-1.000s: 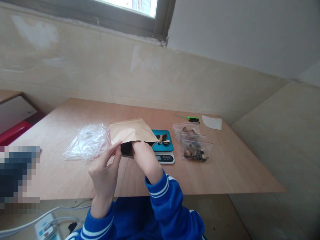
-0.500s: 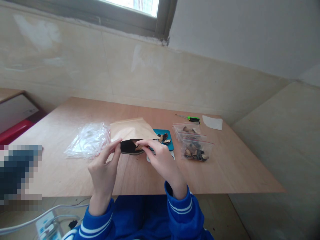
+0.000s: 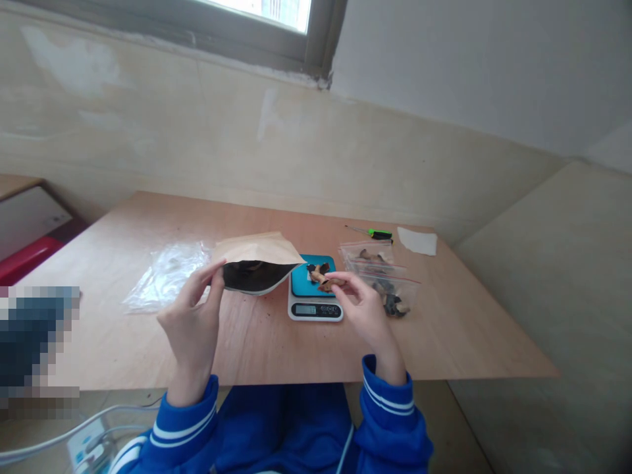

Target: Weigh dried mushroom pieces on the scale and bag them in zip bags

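Note:
My left hand (image 3: pixel 195 322) pinches the left edge of a brown kraft paper bag (image 3: pixel 259 247), whose dark mouth gapes toward me. Over the blue platform of a small white kitchen scale (image 3: pixel 316 318), my right hand (image 3: pixel 363 303) has a curled brown piece of dried fungus (image 3: pixel 330 286) between thumb and fingers. More dark and tan pieces of dried fungus (image 3: pixel 318 270) lie on the platform just behind it. The digits on the scale's display are too small to read.
Left of the bag lies a pile of clear plastic bags (image 3: pixel 168 276). To the right are zip bags holding dried fungus (image 3: pixel 395 304), partly behind my right hand. Farther back lie a green-and-black screwdriver (image 3: pixel 379 234) and a white paper piece (image 3: pixel 417 241).
My right hand has left the bag's mouth and moved right, to above the scale, which now shows more fully. The bag, in my left hand, has shifted slightly left and its mouth shows wider.

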Demonstrator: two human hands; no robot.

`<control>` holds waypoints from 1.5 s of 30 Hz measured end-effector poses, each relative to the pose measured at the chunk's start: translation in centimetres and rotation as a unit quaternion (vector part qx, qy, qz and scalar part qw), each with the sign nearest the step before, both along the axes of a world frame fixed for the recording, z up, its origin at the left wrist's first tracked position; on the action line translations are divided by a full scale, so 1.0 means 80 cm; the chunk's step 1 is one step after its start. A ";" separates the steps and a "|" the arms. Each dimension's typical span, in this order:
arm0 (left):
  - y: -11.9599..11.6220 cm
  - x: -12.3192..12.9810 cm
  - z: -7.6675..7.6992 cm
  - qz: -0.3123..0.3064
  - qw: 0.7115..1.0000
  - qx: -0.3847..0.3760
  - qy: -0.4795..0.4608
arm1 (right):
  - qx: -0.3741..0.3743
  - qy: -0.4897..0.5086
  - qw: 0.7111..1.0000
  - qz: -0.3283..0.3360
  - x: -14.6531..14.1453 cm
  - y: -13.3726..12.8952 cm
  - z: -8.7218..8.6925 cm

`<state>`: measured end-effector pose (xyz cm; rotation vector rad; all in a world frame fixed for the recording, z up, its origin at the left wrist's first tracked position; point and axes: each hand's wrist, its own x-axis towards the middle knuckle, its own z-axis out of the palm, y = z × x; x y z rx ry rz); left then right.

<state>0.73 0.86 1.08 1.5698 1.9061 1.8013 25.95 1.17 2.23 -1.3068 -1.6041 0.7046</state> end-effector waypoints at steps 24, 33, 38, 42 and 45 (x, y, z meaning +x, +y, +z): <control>-0.005 -0.002 -0.007 -0.008 1.000 -0.006 0.006 | -0.068 -0.075 0.995 -0.016 0.001 -0.018 -0.011; -0.006 -0.003 -0.005 -0.014 1.000 -0.008 -0.002 | -0.125 -0.279 0.951 -0.035 -0.051 0.001 -0.042; -0.005 -0.004 -0.009 -0.011 1.000 -0.011 -0.001 | -0.114 -0.380 0.918 -0.021 -0.062 0.006 -0.055; -0.005 -0.005 -0.012 -0.019 1.000 -0.007 -0.001 | -0.123 -0.378 0.917 -0.015 -0.062 0.003 -0.060; -0.006 -0.005 -0.012 -0.016 1.000 -0.010 -0.003 | -0.135 -0.359 0.923 -0.020 -0.062 0.001 -0.058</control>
